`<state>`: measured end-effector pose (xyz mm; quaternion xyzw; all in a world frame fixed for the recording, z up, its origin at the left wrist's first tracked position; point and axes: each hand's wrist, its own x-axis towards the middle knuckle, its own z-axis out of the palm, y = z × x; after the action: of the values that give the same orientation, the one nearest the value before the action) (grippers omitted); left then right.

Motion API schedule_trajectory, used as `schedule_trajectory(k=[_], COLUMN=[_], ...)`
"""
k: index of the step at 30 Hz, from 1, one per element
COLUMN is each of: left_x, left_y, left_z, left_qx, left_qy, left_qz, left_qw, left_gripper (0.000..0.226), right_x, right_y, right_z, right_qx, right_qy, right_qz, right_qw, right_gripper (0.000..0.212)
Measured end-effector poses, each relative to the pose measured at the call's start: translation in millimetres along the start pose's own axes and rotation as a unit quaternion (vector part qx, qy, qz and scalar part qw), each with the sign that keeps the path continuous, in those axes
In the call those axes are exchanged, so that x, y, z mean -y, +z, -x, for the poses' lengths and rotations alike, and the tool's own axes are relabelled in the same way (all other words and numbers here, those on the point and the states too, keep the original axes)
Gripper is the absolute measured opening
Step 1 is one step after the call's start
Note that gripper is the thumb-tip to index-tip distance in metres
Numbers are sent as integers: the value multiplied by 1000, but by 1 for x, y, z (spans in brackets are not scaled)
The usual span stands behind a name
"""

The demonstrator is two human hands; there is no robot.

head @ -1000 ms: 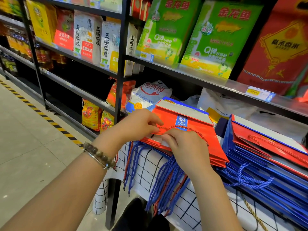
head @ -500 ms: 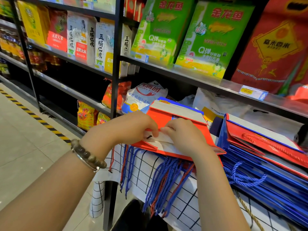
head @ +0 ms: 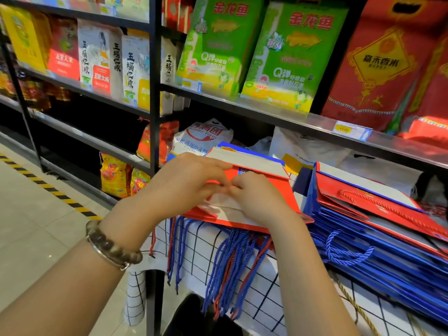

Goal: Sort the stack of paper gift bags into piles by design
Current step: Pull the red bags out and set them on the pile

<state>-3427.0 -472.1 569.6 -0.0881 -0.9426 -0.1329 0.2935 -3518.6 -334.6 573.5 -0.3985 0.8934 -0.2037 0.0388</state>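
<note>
Both hands on red bag (head: 278,190), table (head: 254,309) front-left corner.
L hand (head: 184,183) & R hand (head: 257,200) pinch it, fingertips meeting; cords (head: 230,263) hang over front edge; blue/red pile (head: 388,241) just beside, R; aisle floor (head: 36,226) L.

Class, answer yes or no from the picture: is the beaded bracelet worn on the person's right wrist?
No, the bracelet circles the wrist of the left hand, which meets the right hand on the red bag.
</note>
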Motion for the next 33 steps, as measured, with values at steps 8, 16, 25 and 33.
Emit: schedule_trajectory(k=[8, 16, 25, 33], left_x=[4, 20, 15, -63], left_y=[16, 26, 23, 24], left_z=[-1, -7, 28, 3], left_qx=[194, -4, -331, -77], left_qy=[-281, -376, -358, -164], left_qz=[-33, -81, 155, 382], left_qw=[939, 923, 859, 906], left_gripper=[45, 34, 43, 58], right_x=[-8, -8, 0, 39], right_y=[28, 27, 18, 0], right_z=[36, 44, 42, 36], right_qx=[-101, -101, -231, -552], right_qy=[-47, -51, -143, -175], right_qz=[-19, -2, 177, -117], right_qw=[994, 994, 946, 807], right_gripper=[21, 31, 13, 22])
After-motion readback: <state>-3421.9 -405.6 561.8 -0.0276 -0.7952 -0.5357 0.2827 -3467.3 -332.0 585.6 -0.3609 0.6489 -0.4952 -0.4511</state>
